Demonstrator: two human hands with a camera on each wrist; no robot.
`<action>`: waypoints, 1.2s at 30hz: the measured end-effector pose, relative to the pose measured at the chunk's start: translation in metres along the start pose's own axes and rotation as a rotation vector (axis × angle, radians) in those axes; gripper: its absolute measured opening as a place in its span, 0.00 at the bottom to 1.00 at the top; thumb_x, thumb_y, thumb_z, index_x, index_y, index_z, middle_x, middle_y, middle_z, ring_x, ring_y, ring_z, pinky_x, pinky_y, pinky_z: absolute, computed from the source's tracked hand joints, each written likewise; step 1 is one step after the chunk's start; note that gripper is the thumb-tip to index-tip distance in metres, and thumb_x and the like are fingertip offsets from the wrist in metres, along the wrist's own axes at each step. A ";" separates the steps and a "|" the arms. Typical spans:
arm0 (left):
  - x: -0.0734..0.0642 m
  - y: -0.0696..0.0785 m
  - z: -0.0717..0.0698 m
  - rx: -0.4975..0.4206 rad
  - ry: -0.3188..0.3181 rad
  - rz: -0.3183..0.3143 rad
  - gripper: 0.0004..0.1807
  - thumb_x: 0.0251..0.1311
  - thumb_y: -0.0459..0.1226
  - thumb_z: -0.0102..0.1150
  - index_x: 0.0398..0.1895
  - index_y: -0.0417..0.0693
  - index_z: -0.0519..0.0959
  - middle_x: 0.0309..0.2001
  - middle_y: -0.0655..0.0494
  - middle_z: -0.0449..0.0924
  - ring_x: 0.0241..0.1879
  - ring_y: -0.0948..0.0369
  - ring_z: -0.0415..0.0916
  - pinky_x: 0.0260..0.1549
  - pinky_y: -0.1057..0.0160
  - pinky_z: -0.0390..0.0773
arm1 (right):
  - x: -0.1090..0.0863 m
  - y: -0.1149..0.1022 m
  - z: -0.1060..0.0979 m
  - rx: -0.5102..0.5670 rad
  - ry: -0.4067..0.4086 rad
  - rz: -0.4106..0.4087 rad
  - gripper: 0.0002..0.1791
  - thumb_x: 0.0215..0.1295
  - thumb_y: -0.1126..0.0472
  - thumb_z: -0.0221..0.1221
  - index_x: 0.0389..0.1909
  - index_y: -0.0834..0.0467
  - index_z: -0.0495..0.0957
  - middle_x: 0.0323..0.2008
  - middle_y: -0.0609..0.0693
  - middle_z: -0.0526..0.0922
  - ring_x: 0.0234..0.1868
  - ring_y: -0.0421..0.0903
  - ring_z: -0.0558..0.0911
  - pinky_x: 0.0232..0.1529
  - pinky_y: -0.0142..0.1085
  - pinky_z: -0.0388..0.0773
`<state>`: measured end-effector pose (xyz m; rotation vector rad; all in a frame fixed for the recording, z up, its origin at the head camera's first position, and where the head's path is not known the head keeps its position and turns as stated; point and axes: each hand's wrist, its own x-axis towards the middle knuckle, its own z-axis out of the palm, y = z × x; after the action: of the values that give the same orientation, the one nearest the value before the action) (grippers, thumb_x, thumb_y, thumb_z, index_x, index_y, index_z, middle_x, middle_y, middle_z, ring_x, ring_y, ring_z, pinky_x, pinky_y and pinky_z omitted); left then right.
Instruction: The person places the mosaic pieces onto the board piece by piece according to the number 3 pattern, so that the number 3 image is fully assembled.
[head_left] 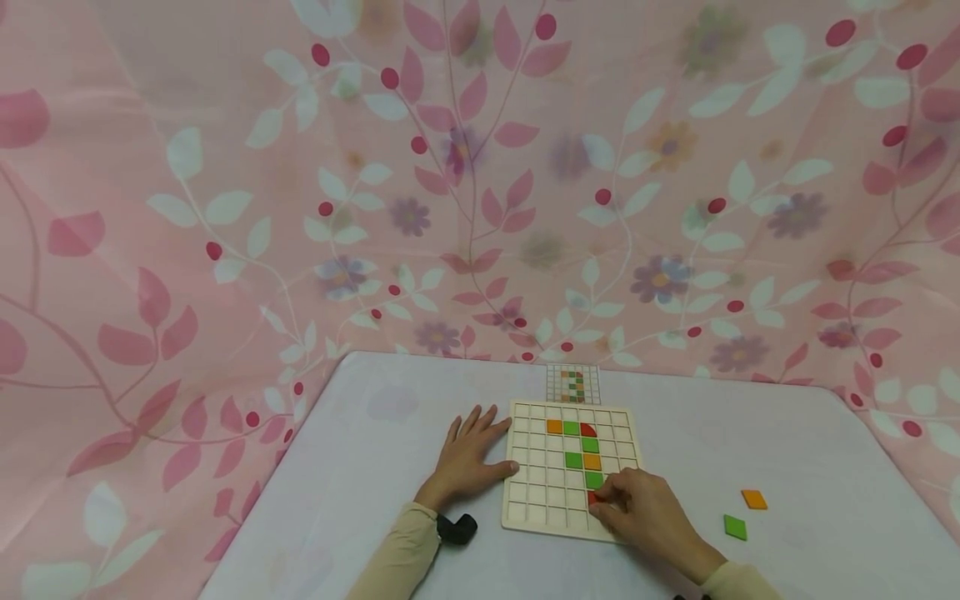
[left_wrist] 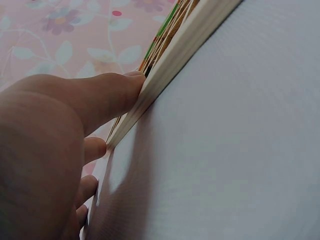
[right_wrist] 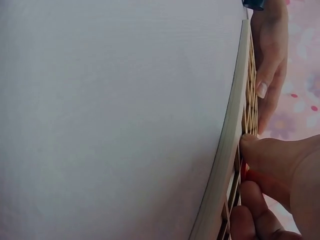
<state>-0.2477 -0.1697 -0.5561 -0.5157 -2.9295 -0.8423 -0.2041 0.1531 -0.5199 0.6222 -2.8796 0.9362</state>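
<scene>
A wooden grid board (head_left: pixel 536 515) lies on the table, with orange, green and red tiles in several of its squares. Flat on the table at the board's left side, my left hand (head_left: pixel 468 457) has its fingers spread, and its thumb (left_wrist: pixel 112 95) touches the board's edge. My right hand (head_left: pixel 651 510) is over the board's lower right part, its thumb and finger pinching a red tile (head_left: pixel 592 497) at a square below a green tile (head_left: pixel 594 480). In the right wrist view, the red tile (right_wrist: pixel 244 170) shows only as a sliver between the fingers.
A pattern card (head_left: pixel 555 385) with a small coloured grid lies behind the board. To the right of my right hand, a loose orange tile (head_left: pixel 754 499) and a loose green tile (head_left: pixel 736 527) rest on the white table (head_left: pixel 375 433). A floral curtain (head_left: pixel 480 208) hangs behind.
</scene>
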 end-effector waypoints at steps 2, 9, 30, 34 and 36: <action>0.000 0.000 0.000 -0.001 0.000 0.000 0.43 0.66 0.60 0.62 0.81 0.53 0.69 0.84 0.47 0.57 0.86 0.42 0.45 0.80 0.31 0.43 | 0.000 0.000 0.000 0.004 -0.002 0.018 0.08 0.54 0.54 0.80 0.31 0.45 0.89 0.27 0.32 0.85 0.26 0.30 0.72 0.30 0.27 0.70; -0.001 0.001 -0.001 -0.005 0.000 0.003 0.43 0.66 0.60 0.62 0.81 0.53 0.69 0.84 0.48 0.57 0.86 0.43 0.45 0.80 0.32 0.43 | 0.000 0.001 0.000 0.046 -0.005 0.053 0.10 0.54 0.55 0.80 0.32 0.48 0.88 0.25 0.33 0.84 0.24 0.28 0.75 0.29 0.27 0.74; -0.001 0.000 0.000 -0.009 0.005 0.002 0.43 0.66 0.60 0.62 0.80 0.52 0.69 0.84 0.46 0.58 0.86 0.42 0.46 0.80 0.31 0.43 | -0.005 0.006 -0.006 0.075 -0.037 0.018 0.12 0.57 0.54 0.79 0.39 0.50 0.87 0.28 0.33 0.82 0.28 0.29 0.74 0.31 0.27 0.74; -0.001 0.001 -0.002 -0.018 0.008 0.003 0.43 0.66 0.60 0.62 0.80 0.52 0.70 0.84 0.46 0.58 0.86 0.42 0.46 0.80 0.31 0.43 | -0.012 0.013 -0.014 0.062 -0.027 0.029 0.13 0.58 0.55 0.78 0.42 0.50 0.87 0.32 0.36 0.83 0.32 0.30 0.75 0.34 0.28 0.76; -0.001 0.002 -0.003 -0.019 0.009 0.005 0.43 0.66 0.60 0.62 0.80 0.52 0.70 0.84 0.46 0.58 0.86 0.42 0.46 0.80 0.31 0.43 | -0.015 0.018 -0.020 0.026 -0.011 0.036 0.13 0.59 0.56 0.78 0.42 0.50 0.87 0.33 0.36 0.83 0.34 0.31 0.76 0.36 0.29 0.78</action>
<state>-0.2463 -0.1700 -0.5531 -0.5182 -2.9135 -0.8705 -0.1989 0.1825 -0.5161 0.5814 -2.9022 0.9791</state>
